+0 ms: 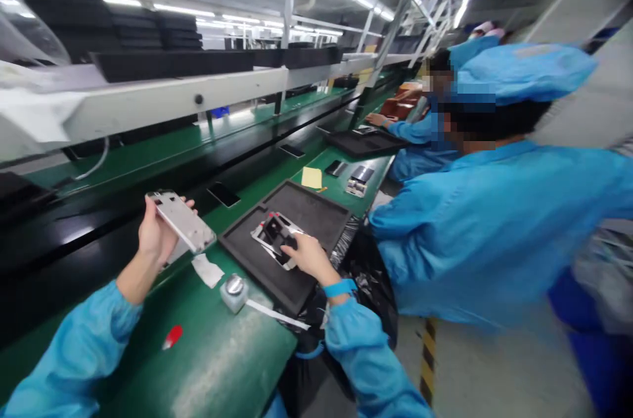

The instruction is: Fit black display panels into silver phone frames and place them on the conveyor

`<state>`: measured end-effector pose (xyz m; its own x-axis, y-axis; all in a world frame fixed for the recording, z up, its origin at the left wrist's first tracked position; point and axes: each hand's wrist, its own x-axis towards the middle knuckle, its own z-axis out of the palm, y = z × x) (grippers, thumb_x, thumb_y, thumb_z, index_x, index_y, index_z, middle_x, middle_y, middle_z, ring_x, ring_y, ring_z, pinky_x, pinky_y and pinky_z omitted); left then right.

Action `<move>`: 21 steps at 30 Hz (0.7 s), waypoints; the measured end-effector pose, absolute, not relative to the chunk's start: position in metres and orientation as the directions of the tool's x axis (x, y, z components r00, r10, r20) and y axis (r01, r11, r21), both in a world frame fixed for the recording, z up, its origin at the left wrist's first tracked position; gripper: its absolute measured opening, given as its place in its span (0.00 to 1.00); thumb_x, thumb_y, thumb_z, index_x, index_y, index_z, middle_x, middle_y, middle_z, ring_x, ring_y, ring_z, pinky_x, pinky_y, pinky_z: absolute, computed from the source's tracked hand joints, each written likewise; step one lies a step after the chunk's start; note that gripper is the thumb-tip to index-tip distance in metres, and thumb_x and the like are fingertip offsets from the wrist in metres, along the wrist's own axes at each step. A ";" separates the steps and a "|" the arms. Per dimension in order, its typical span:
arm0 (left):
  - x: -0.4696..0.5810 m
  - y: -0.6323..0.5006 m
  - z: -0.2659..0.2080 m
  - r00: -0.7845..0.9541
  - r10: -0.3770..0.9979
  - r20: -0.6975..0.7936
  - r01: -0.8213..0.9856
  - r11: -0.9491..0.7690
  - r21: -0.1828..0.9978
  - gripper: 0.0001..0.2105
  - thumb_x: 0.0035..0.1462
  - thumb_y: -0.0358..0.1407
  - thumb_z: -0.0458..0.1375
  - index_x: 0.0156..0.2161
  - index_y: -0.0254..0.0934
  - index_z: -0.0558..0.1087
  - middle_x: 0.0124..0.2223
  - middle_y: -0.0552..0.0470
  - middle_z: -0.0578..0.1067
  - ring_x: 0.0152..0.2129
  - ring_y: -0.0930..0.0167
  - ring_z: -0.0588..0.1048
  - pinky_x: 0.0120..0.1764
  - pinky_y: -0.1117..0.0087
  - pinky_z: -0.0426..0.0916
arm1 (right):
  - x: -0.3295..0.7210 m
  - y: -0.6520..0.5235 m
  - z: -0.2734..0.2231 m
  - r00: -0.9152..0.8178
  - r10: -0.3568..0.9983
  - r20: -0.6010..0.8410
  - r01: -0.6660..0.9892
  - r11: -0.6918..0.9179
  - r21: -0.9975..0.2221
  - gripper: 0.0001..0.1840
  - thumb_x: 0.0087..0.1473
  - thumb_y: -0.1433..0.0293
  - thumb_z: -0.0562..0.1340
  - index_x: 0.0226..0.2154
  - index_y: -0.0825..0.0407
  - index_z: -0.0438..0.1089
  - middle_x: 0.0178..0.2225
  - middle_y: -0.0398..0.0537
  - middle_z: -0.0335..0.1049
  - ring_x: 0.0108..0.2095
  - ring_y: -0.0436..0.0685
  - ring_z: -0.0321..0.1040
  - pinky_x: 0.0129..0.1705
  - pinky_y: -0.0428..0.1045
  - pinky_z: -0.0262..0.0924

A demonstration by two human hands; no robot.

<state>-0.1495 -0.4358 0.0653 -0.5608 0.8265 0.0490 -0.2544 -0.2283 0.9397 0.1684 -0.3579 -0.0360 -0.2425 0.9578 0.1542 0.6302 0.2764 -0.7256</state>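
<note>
My left hand (155, 233) is closed around the edges of a silver phone frame (184, 219), held tilted above the bench's far edge. My right hand (310, 256) reaches over a black foam tray (324, 207), with thumb and fingers pinched on a small black part (289, 241). Below and beside that part lie other phone pieces with white edges and a bit of red (262, 230); their exact kind is hard to make out. A blue band circles my right wrist.
On the green bench (217, 365) are a small jar with a metal lid (234, 293), a white tissue (208, 269), a red sticker (173, 337) and a yellow note (311, 177). A dark phone (223, 194) lies beyond. A co-worker in blue (475, 227) sits close on the right.
</note>
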 end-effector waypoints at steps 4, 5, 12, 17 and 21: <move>-0.142 -0.523 0.074 -0.379 0.907 -0.184 -0.647 -0.118 0.753 0.29 0.75 0.55 0.45 0.57 0.35 0.78 0.49 0.40 0.84 0.34 0.61 0.83 0.41 0.57 0.80 | 0.153 -0.398 -0.009 -0.239 0.951 0.196 0.446 0.287 -0.848 0.34 0.65 0.39 0.55 0.41 0.53 0.77 0.28 0.49 0.78 0.24 0.60 0.75 0.24 0.52 0.69; -0.139 -0.540 0.075 -0.286 0.944 -0.162 -0.676 -0.079 0.733 0.28 0.75 0.55 0.46 0.59 0.36 0.77 0.50 0.40 0.84 0.33 0.62 0.83 0.39 0.59 0.80 | 0.144 -0.414 -0.004 -0.225 0.949 0.222 0.372 0.294 -0.880 0.37 0.64 0.37 0.54 0.41 0.53 0.77 0.28 0.49 0.78 0.23 0.60 0.74 0.23 0.52 0.68; -0.129 -0.599 0.058 0.307 0.949 0.073 -0.683 0.166 0.711 0.40 0.64 0.67 0.56 0.67 0.38 0.72 0.41 0.38 0.85 0.34 0.60 0.85 0.40 0.65 0.76 | 0.050 -0.515 0.009 -0.251 0.899 0.359 0.004 0.371 -0.928 0.32 0.63 0.38 0.61 0.36 0.50 0.79 0.30 0.48 0.79 0.35 0.62 0.78 0.39 0.54 0.76; -0.135 -0.604 0.044 0.164 0.969 0.185 -0.517 -0.075 0.853 0.44 0.65 0.66 0.55 0.75 0.39 0.63 0.41 0.39 0.85 0.36 0.58 0.84 0.45 0.59 0.75 | 0.027 -0.532 0.018 -0.142 0.837 0.529 -0.016 0.533 -0.846 0.28 0.72 0.46 0.55 0.58 0.47 0.74 0.56 0.57 0.80 0.56 0.65 0.79 0.56 0.61 0.76; -0.138 -0.602 0.033 0.101 0.936 0.336 -0.170 -0.316 0.933 0.38 0.69 0.62 0.54 0.74 0.42 0.66 0.59 0.36 0.80 0.56 0.51 0.79 0.60 0.51 0.71 | 0.019 -0.537 0.035 -0.176 0.774 0.608 -0.051 0.610 -0.791 0.28 0.74 0.50 0.55 0.65 0.48 0.69 0.68 0.59 0.71 0.68 0.66 0.70 0.69 0.66 0.66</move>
<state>-0.1379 -0.6020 0.0333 0.1010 0.9365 0.3359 -0.1701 -0.3164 0.9332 0.0187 -0.5372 0.0348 -0.1765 0.7737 0.6084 -0.0514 0.6100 -0.7907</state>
